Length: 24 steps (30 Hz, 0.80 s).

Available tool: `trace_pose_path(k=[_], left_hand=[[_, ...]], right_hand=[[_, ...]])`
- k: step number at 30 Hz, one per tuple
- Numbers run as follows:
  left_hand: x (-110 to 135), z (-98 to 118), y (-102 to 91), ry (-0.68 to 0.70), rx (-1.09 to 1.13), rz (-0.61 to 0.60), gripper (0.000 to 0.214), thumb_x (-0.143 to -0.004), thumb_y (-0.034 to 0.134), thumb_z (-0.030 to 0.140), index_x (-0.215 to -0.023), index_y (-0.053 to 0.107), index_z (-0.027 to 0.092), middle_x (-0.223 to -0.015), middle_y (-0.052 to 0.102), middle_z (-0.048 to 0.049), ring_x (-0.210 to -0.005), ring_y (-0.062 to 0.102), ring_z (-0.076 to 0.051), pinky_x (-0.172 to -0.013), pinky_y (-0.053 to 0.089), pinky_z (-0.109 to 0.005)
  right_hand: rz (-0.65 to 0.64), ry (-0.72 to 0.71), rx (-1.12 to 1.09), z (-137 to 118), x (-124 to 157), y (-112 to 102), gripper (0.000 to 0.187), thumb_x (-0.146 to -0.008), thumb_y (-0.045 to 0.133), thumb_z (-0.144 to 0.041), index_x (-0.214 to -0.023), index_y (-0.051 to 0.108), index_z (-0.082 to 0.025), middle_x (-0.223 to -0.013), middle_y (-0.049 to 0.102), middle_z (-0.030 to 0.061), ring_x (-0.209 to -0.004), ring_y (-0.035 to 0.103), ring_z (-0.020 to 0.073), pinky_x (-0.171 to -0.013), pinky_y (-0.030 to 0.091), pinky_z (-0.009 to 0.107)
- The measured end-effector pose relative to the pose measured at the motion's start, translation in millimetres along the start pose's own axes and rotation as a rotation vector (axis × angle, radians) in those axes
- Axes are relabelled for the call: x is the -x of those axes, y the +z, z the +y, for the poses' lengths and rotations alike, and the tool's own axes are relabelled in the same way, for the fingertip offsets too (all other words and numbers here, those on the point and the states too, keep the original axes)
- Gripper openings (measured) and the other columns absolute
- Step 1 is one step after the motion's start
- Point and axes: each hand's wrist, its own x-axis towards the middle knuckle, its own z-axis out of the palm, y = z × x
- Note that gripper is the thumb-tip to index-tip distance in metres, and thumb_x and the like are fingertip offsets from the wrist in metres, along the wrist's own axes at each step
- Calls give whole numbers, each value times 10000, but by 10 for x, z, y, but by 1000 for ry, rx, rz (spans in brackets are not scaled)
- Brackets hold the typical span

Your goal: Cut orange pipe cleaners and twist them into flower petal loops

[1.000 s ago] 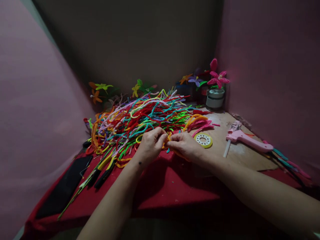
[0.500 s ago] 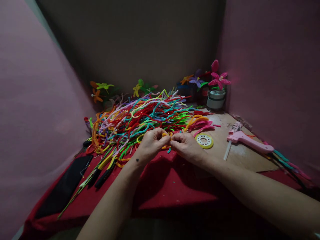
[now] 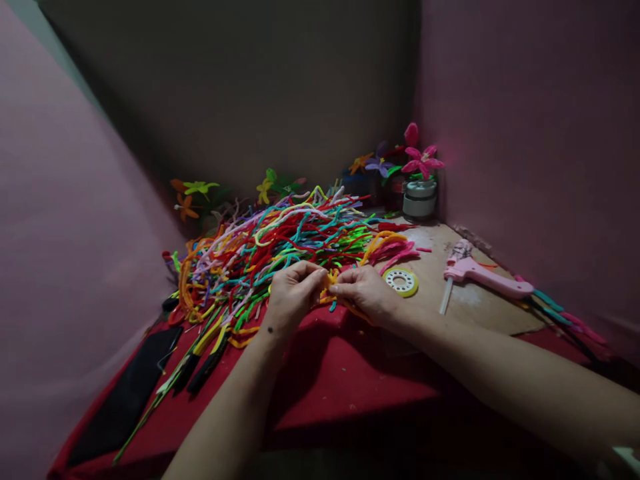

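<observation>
My left hand and my right hand meet over the front of the table, thumbs and fingers pinched. Between them is an orange-yellow pipe cleaner, bent into a small bunch, with both hands closed on it. A strand of it trails below my right hand; its exact shape is partly hidden by the fingers. Right behind the hands lies a big heap of pipe cleaners in many colours. A yellow tape roll with a white core lies just right of my right hand.
A pink glue gun rests on a brown board at right. Yellow-and-black pliers and a flat black object lie at left on the red cloth. A pink pipe-cleaner flower stands in a grey jar.
The view has shifted a little, so everything sits slightly further left. My fingers have moved slightly apart, and more of the orange-yellow pipe cleaner shows between and below them.
</observation>
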Motion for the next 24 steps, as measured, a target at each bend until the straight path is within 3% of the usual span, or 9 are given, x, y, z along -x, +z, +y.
trace_pose_path(k=[5,10,13,19,24], left_hand=[[-11,-52,9,239,-356,154,142,-729,526,265,-647,584,164,-601,562,9,-556,487,-94,-551,382,-207],[-57,-66,7,34,-34,14,128,-707,551,285,-731,562,160,-503,467,57,-424,403,-64,-424,327,-186],[-67,-57,1,15,93,-65,151,-696,571,289,-759,558,152,-493,450,65,-416,374,-52,-414,304,-173],[-57,-14,-65,25,-38,-258,161,-728,533,294,-714,538,133,-542,455,50,-445,339,-45,-418,273,-168],[-55,15,-140,195,-316,-307,162,-743,505,269,-687,565,129,-575,482,34,-523,391,-66,-485,317,-173]], right_hand=[[-6,-26,4,30,-4,8,239,-615,604,-241,-453,455,-146,-341,358,-78,-328,251,32,-366,143,215],[24,-12,-1,49,-27,8,210,-606,607,-241,-470,480,-146,-339,373,-74,-325,266,40,-370,151,221],[15,-7,-28,66,-52,-12,189,-591,609,-235,-475,489,-145,-346,383,-71,-333,271,43,-379,157,221],[-34,-2,-58,93,-77,-35,157,-553,617,-207,-464,505,-140,-357,408,-64,-338,291,43,-383,175,219],[-77,35,-69,111,-77,-21,171,-537,634,-212,-449,507,-139,-351,418,-61,-342,306,45,-396,191,223]])
